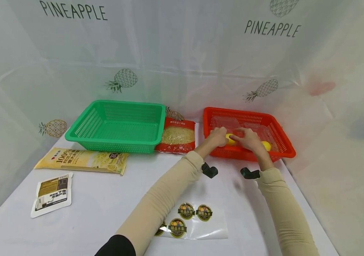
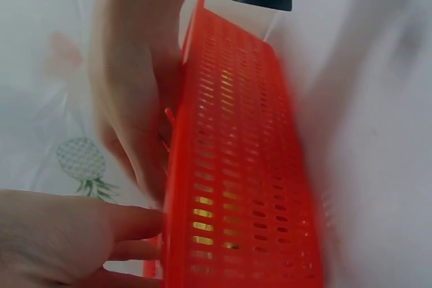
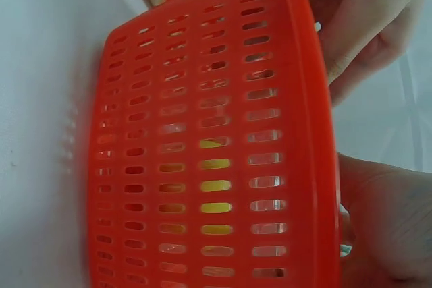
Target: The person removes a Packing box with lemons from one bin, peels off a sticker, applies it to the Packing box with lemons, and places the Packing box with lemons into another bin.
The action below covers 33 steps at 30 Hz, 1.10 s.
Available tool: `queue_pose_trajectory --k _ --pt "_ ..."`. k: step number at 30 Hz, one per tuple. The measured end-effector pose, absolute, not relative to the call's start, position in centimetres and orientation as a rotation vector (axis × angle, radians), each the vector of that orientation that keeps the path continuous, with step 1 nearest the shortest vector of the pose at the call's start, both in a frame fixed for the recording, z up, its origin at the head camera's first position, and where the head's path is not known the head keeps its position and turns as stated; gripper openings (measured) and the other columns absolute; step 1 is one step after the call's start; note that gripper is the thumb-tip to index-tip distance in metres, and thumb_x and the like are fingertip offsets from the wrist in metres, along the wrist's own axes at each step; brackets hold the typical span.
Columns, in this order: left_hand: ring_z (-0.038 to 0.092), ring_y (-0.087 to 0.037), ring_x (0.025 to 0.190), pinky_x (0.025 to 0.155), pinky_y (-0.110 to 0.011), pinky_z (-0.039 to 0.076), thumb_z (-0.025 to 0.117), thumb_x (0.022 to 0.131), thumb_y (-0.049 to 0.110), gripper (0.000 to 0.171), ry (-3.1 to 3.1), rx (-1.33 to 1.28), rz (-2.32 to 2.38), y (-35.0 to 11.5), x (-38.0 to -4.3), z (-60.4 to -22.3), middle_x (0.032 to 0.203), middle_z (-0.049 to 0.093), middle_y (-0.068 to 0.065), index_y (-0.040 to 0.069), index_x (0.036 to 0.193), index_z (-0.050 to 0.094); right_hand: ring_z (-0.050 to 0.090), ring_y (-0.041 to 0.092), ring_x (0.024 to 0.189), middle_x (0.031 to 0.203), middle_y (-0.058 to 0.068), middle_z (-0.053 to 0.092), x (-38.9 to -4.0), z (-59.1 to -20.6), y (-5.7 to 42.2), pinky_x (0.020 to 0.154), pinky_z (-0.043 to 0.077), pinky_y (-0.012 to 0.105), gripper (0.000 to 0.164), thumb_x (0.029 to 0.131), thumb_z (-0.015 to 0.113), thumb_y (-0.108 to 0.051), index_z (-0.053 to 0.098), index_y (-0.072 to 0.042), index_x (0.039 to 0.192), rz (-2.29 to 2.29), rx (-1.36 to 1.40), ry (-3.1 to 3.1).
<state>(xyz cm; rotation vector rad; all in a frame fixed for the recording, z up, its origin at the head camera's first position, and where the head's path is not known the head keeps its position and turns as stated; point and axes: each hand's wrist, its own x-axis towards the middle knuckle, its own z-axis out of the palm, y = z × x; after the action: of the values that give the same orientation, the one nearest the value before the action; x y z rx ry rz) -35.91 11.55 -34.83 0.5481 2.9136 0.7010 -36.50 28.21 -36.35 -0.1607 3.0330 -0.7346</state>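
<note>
Both hands reach over the near rim of a red plastic basket (image 1: 249,113). My left hand (image 1: 217,137) is at its left part, just beside a yellow lemon-like fruit (image 1: 230,140). From the other side, my right hand (image 1: 249,139) comes close to the same fruit, its thumb side nearest. A second yellow fruit (image 1: 266,145) lies by the right wrist. Clear plastic boxes (image 1: 258,131) sit inside the basket. In both wrist views the basket wall (image 3: 155,166) hides the fingertips of the left hand (image 2: 61,237) and right hand (image 3: 388,217), so any grip is hidden.
A green basket (image 1: 114,103) stands at the back left, with a red pasta bag (image 1: 178,137) between the baskets. A yellow noodle packet (image 1: 82,160) and a white pouch (image 1: 53,193) lie at left. A clear sheet of round stickers (image 1: 204,231) lies in front.
</note>
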Motion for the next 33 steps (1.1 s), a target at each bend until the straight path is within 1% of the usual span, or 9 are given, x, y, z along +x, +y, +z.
queue_pose_trajectory --k 4,7,12,17,20,23,26,29,33 --pt "0.048 -0.014 0.068 0.060 -0.022 0.038 0.060 0.098 0.024 0.018 2.915 0.557 0.762 11.2 -36.0 -34.4 0.078 0.051 -0.001 0.008 0.104 0.062 0.040 0.051 0.133 0.149 0.030 0.041 -36.3 -36.0 28.1 0.107 0.037 0.065 0.065 0.095 0.060 -0.044 0.047 0.000 0.142 -0.781 -0.159 3.065" --pt "0.053 -0.014 0.069 0.059 -0.020 0.040 0.061 0.098 0.024 0.024 2.932 0.555 0.831 10.9 -36.1 -34.2 0.087 0.061 -0.002 0.008 0.116 0.065 0.040 0.051 0.133 0.149 0.030 0.040 -36.1 -35.6 28.1 0.106 0.038 0.064 0.067 0.095 0.060 -0.045 0.047 0.000 0.143 -0.798 -0.165 3.074" --pt "0.065 -0.017 0.091 0.077 -0.023 0.052 0.061 0.097 0.023 0.038 2.986 0.582 0.965 10.5 -36.5 -34.5 0.127 0.068 -0.004 0.009 0.132 0.062 0.044 0.050 0.130 0.148 0.029 0.042 -35.6 -35.1 28.0 0.104 0.040 0.064 0.065 0.095 0.061 -0.043 0.047 -0.001 0.142 -0.824 -0.181 3.092" --pt "0.067 -0.018 0.102 0.092 -0.033 0.053 0.060 0.098 0.024 0.035 3.006 0.569 1.135 10.1 -36.8 -34.6 0.132 0.065 -0.003 0.011 0.131 0.064 0.049 0.050 0.123 0.147 0.028 0.044 -35.1 -34.5 27.7 0.101 0.042 0.065 0.065 0.094 0.063 -0.043 0.047 -0.002 0.142 -0.837 -0.184 3.126" --pt "0.066 -0.014 0.087 0.078 -0.026 0.054 0.059 0.099 0.024 0.034 2.965 0.530 1.282 9.9 -36.9 -34.5 0.128 0.067 -0.003 0.011 0.129 0.065 0.052 0.048 0.118 0.147 0.028 0.044 -34.7 -34.2 27.5 0.099 0.044 0.065 0.065 0.094 0.063 -0.043 0.047 -0.003 0.143 -0.839 -0.172 3.141" --pt "0.058 -0.014 0.068 0.068 -0.021 0.047 0.059 0.099 0.024 0.033 2.924 0.498 1.417 9.7 -37.1 -34.6 0.122 0.069 -0.004 0.010 0.128 0.065 0.059 0.041 0.095 0.142 0.028 0.049 -34.3 -33.9 27.2 0.086 0.052 0.057 0.063 0.094 0.064 -0.043 0.049 -0.004 0.141 -0.858 -0.156 3.175" --pt "0.053 -0.012 0.066 0.063 -0.018 0.043 0.060 0.099 0.025 0.033 2.883 0.468 1.533 9.6 -37.4 -34.7 0.115 0.069 -0.006 0.009 0.128 0.066 0.056 0.035 0.083 0.138 0.027 0.054 -33.9 -33.7 26.7 0.078 0.055 0.051 0.060 0.093 0.065 -0.042 0.052 -0.004 0.138 -0.893 -0.153 3.217" --pt "0.050 -0.012 0.069 0.058 -0.017 0.040 0.061 0.097 0.024 0.035 2.829 0.426 1.622 9.4 -37.6 -34.7 0.108 0.067 -0.007 0.010 0.129 0.065 0.057 0.038 0.096 0.139 0.025 0.054 -33.5 -33.3 26.2 0.086 0.053 0.056 0.059 0.093 0.065 -0.041 0.053 -0.004 0.137 -0.949 -0.162 3.235" --pt "0.046 -0.011 0.066 0.052 -0.016 0.037 0.064 0.096 0.021 0.037 2.742 0.378 1.723 8.8 -37.6 -34.2 0.116 0.065 -0.009 0.010 0.132 0.063 0.051 0.044 0.120 0.141 0.023 0.053 -33.3 -33.0 25.8 0.099 0.044 0.064 0.057 0.093 0.067 -0.038 0.055 -0.004 0.136 -1.010 -0.190 3.258"
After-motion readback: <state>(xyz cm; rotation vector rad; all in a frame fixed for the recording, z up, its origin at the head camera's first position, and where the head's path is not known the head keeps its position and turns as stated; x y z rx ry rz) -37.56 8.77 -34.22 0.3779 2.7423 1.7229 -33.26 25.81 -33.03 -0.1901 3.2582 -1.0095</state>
